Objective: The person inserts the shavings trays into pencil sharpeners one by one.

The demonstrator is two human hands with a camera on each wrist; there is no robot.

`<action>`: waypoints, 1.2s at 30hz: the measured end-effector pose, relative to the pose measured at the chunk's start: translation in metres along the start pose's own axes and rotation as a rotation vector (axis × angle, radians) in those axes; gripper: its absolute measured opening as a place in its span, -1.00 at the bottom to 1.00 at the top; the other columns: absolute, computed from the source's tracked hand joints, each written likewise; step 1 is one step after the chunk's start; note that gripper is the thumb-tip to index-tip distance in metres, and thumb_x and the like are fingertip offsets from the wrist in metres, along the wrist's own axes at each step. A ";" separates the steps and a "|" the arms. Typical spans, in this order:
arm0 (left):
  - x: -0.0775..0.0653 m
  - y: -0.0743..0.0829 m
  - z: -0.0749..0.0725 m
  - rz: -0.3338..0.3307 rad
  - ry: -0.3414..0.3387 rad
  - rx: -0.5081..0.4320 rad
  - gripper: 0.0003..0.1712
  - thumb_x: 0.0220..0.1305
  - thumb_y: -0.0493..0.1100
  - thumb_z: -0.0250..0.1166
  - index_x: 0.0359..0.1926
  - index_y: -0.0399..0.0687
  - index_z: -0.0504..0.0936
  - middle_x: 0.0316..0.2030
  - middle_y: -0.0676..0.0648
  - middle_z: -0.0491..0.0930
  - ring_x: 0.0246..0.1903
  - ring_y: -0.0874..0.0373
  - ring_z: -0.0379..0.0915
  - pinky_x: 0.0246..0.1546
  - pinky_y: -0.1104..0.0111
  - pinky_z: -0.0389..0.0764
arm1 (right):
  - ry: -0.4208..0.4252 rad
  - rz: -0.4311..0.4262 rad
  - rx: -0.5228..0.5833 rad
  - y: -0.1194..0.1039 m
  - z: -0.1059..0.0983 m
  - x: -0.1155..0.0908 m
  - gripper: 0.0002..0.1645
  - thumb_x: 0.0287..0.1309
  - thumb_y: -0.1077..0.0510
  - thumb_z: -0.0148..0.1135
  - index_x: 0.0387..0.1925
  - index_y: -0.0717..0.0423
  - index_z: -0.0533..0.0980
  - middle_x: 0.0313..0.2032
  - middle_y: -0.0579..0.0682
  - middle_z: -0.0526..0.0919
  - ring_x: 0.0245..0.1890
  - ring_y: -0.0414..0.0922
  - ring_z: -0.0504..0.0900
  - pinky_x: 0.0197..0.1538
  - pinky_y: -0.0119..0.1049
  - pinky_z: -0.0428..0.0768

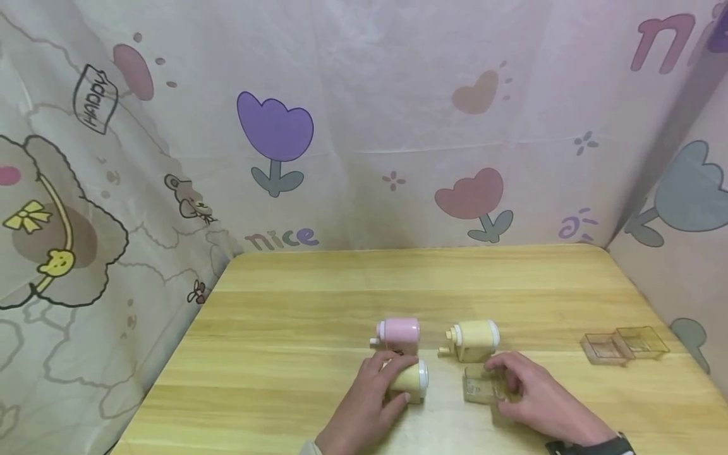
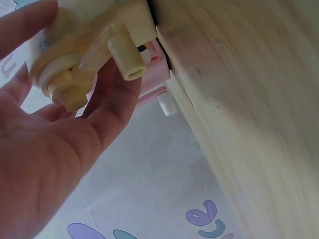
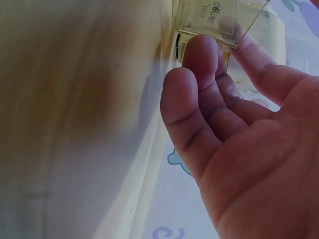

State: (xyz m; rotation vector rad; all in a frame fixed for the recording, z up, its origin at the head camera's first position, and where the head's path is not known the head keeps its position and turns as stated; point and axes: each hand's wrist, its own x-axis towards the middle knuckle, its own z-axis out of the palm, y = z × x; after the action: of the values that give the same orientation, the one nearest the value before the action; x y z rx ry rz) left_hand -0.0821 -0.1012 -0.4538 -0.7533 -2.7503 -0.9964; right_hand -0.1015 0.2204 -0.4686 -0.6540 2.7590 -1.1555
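Note:
My left hand (image 1: 366,398) grips a yellow crank pencil sharpener (image 1: 408,379) near the table's front, thumb on the near side and fingers over the top. In the left wrist view its yellow crank handle (image 2: 127,55) sticks out beside the fingers. To its right, my right hand (image 1: 537,398) pinches a clear yellowish shavings drawer (image 1: 479,387) between thumb and fingers. Lettering shows on the drawer (image 3: 207,17) in the right wrist view. Right behind the left hand is a pink sharpener (image 1: 402,332), its lower part partly hidden.
A second yellow sharpener (image 1: 478,338) stands behind the drawer, its crank pointing left. Farther right on the wooden table (image 1: 273,354) lie a clear pinkish drawer (image 1: 605,349) and a clear yellow drawer (image 1: 643,341), side by side. Printed cloth (image 1: 364,126) hangs around the table.

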 end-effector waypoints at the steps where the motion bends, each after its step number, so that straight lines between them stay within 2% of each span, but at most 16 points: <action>1: 0.000 0.000 0.000 -0.008 -0.006 -0.005 -0.35 0.24 -0.03 0.24 0.33 0.47 0.27 0.18 0.20 0.29 0.14 0.18 0.23 0.04 0.16 0.48 | -0.005 -0.003 0.008 0.000 0.001 0.000 -0.35 -0.13 0.03 0.45 0.06 -0.06 0.43 -0.25 -0.14 0.42 -0.35 -0.27 0.36 -0.38 -0.36 0.43; 10: -0.004 0.000 0.000 -0.023 -0.020 -0.032 -0.33 0.24 -0.03 0.25 0.34 0.41 0.26 0.17 0.16 0.31 0.13 0.20 0.25 0.05 0.19 0.47 | -0.024 -0.057 0.033 -0.006 0.011 0.002 -0.41 -0.10 0.06 0.44 0.03 -0.05 0.43 -0.23 -0.12 0.42 -0.36 -0.26 0.36 -0.40 -0.37 0.42; 17: -0.004 0.001 0.000 -0.044 -0.036 -0.079 -0.29 0.21 -0.04 0.26 0.36 0.41 0.24 0.20 0.16 0.29 0.16 0.20 0.25 0.06 0.21 0.46 | -0.030 -0.050 0.001 -0.013 0.012 0.008 -0.37 -0.14 0.02 0.46 0.04 -0.08 0.43 -0.19 -0.15 0.43 -0.32 -0.26 0.37 -0.37 -0.36 0.45; 25: -0.002 0.002 0.000 -0.055 -0.053 -0.045 -0.27 0.24 -0.08 0.23 0.38 0.42 0.19 0.24 0.15 0.27 0.24 0.16 0.21 0.16 0.13 0.38 | -0.036 -0.088 -0.005 -0.017 0.015 0.013 -0.37 -0.15 0.03 0.45 0.04 -0.05 0.44 -0.12 -0.18 0.45 -0.28 -0.28 0.40 -0.32 -0.34 0.49; 36: -0.001 0.001 -0.001 -0.042 -0.042 -0.060 -0.28 0.23 -0.08 0.24 0.38 0.41 0.21 0.20 0.17 0.29 0.19 0.20 0.25 0.13 0.16 0.42 | 0.004 -0.160 -0.080 -0.024 0.018 0.022 -0.37 -0.16 -0.02 0.46 0.03 -0.08 0.48 -0.15 -0.25 0.46 -0.28 -0.30 0.40 -0.29 -0.35 0.50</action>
State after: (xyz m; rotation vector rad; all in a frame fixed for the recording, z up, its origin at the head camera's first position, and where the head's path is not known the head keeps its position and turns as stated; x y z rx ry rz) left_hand -0.0803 -0.1018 -0.4525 -0.7369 -2.7944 -1.0882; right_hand -0.1089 0.1840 -0.4628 -0.8965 2.8133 -1.0784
